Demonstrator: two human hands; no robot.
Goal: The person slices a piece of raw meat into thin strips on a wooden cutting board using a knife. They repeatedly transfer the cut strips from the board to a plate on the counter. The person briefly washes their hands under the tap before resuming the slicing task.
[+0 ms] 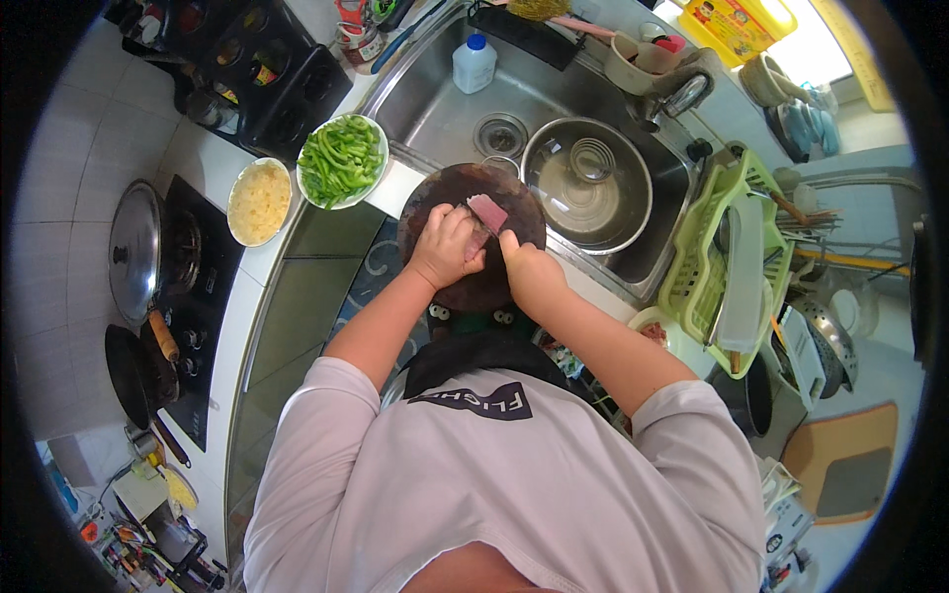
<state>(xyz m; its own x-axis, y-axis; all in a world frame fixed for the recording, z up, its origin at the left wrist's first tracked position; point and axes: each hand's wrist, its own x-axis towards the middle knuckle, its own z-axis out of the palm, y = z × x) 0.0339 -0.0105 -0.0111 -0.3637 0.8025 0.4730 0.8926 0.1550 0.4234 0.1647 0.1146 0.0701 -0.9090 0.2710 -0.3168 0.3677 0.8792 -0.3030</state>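
Observation:
A round, dark wooden chopping board [474,285] lies before me at the sink's front edge. My left hand [447,248] is on the board, its curled fingers pressing down a piece of raw pink meat [477,242]. From the right, my right hand [535,273] is closed in a fist around what looks like a knife; the handle is hidden in the fist and the blade is hard to make out. Just beyond my left fingertips is a flat, pink slab of meat [487,213] with a pale edge, close to my right index finger.
Sliced green peppers fill a white bowl [342,161], beside a bowl of pale chopped food [259,201]. The steel sink [422,96] holds a water-filled pot [586,185] and a blue-capped bottle [474,65]. Right stands a green dish rack [678,278]; left, a lidded pan [136,252] on the stove.

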